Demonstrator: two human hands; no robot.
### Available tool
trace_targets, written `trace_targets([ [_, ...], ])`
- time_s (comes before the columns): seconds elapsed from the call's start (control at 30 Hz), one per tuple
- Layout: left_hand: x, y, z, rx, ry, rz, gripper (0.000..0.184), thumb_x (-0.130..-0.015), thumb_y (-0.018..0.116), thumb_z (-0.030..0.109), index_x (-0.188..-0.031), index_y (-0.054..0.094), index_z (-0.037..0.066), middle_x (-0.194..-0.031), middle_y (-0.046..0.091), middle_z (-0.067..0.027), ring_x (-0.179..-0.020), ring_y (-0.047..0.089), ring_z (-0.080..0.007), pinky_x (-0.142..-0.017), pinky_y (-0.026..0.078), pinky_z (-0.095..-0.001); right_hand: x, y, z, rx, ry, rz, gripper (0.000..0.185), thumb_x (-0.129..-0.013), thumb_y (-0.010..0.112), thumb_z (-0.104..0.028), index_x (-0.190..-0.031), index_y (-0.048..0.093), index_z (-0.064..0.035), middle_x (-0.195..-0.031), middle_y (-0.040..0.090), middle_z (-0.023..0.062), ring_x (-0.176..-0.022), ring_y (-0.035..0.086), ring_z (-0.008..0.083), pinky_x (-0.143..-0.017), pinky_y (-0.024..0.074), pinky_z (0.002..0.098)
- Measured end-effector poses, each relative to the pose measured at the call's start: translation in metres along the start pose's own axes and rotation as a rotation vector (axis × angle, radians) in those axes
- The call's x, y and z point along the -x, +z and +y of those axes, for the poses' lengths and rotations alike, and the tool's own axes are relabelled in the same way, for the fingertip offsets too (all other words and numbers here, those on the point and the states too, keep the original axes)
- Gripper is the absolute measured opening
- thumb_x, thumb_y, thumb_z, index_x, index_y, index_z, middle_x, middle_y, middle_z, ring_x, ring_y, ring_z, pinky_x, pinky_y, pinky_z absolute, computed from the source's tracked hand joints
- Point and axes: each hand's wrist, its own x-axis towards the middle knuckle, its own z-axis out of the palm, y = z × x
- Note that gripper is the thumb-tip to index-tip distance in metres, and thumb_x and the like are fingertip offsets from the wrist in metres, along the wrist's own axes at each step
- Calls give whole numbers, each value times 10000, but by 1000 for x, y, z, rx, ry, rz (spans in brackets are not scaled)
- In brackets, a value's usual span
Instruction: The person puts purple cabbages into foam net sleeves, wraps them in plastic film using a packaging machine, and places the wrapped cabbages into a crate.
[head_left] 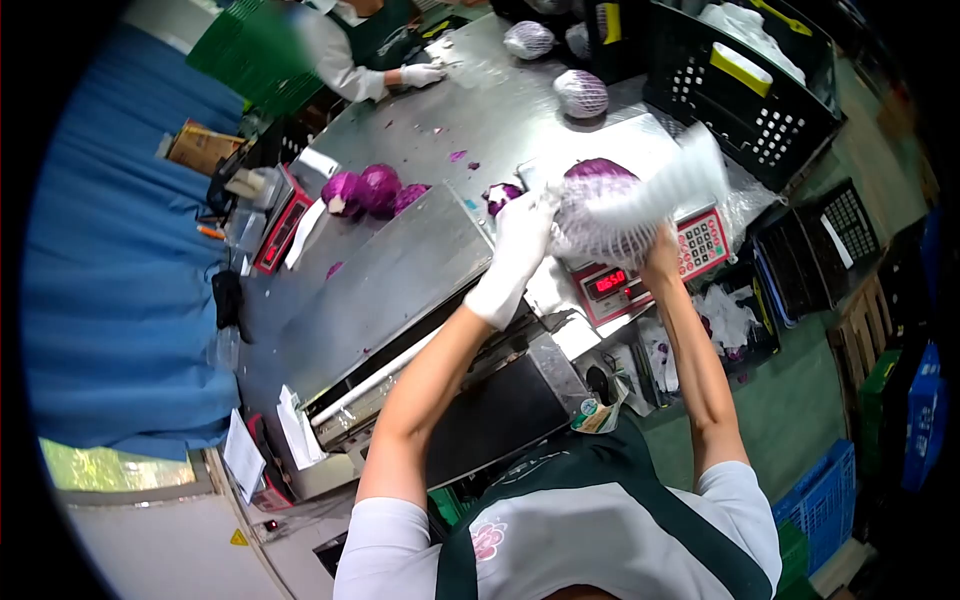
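A purple cabbage [600, 170] is in front of me above the scale, partly covered by a white mesh net [605, 235]. My left hand [524, 235], in a white glove, grips the net's left side with its fingers closed. On the other side, my bare right hand [660, 258] closes on the net's lower right edge; its fingers are partly hidden. A loose white end of the net [685, 180] stretches up to the right, smeared by motion. Beneath is a red and white scale [702, 245] with lit red digits.
Several bare purple cabbages [378, 188] lie on the metal table [400, 140], with leaf scraps around them. Netted cabbages [581, 94] sit farther back. A black crate [740, 90] stands at right, another scale [284, 232] at left. Across the table is a co-worker's gloved hand [422, 75].
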Motion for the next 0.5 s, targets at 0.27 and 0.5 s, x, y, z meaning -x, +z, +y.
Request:
trace_targets([
  [0.27,192,-78,-36,1479,2,140,607,-902,415,491,-1281,399,17,-1217,486,-143,-1082,499,-219,-929,424,-376,123,143,-36,435,-643,-623,509,-905,444,-335,-1118,535,118,-1091,598,232,-884,647,253,-759,505,296],
  [0.5,289,-112,-97,1918,-29,218,609,-905,373,510,-1298,383,45,-1256,463,-140,-1122,478,-253,-961,397,-414,173,240,-8,571,-645,-863,270,-897,490,-197,-872,604,47,-675,599,166,-560,589,235,-534,467,321],
])
